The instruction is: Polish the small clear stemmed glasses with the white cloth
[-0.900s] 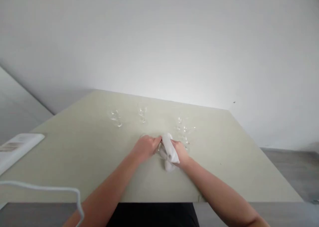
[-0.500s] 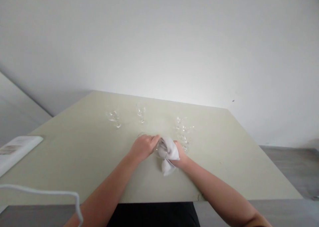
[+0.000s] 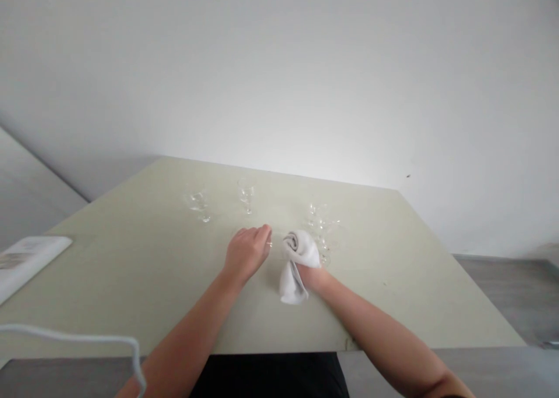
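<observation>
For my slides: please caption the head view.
Left hand gripping what looks like a glass, right hand holding a white cloth, clear glasses beyond on a pale table.

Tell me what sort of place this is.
Probably a plain indoor room, exact use unclear: a smooth whitish-grey wall, a pale green flat-topped table bearing transparent stemmed glasses, and grey wood-look flooring.
</observation>
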A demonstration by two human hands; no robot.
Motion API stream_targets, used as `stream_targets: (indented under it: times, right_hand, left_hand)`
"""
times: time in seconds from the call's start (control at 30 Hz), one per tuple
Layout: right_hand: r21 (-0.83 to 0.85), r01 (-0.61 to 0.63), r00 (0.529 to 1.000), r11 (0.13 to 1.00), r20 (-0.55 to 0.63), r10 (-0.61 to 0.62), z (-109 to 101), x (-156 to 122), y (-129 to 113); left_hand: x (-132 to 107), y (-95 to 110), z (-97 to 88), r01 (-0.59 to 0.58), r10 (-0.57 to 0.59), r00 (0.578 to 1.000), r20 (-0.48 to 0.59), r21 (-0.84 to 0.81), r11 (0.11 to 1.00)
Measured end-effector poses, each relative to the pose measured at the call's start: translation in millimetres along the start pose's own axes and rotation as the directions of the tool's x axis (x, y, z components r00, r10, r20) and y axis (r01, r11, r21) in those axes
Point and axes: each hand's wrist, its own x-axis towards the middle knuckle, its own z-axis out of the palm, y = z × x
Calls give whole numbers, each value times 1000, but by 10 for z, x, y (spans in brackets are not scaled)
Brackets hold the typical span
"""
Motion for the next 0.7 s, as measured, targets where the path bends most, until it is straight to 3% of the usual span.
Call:
stream_targets:
  times: [0.1, 0.2, 0.3, 0.4, 0.5, 0.6, 0.7]
  right_hand:
    - [-289, -44, 984, 956, 152, 92, -95, -22, -88]
    - [-302, 66, 978, 951, 208, -2, -56, -63, -178]
    - [-128, 131, 977, 983, 186, -106, 75, -107, -199]
    - [76, 44, 985, 996, 161, -56, 174, -130, -159]
    - [199, -46, 989, 979, 148, 17, 207, -122, -112]
    - [317, -18, 998, 948, 55, 1, 205, -100, -85]
    - [373, -18, 998, 928, 57, -4, 191, -89, -60]
  left_hand:
    - [49, -18, 15, 310, -304, 949, 82, -60, 949]
    - [70, -21, 14, 389, -378, 920, 103, -129, 912]
    - [60, 7, 11, 371, -361, 929, 88, -173, 912]
    - [43, 51, 12, 325, -304, 944, 129, -202, 924]
    - [35, 76, 13, 279, -231, 943, 238, -192, 941]
    - [34, 67, 17, 219, -167, 932, 323, -133, 967]
    - [37, 38, 15, 139, -94, 929, 357, -104, 985]
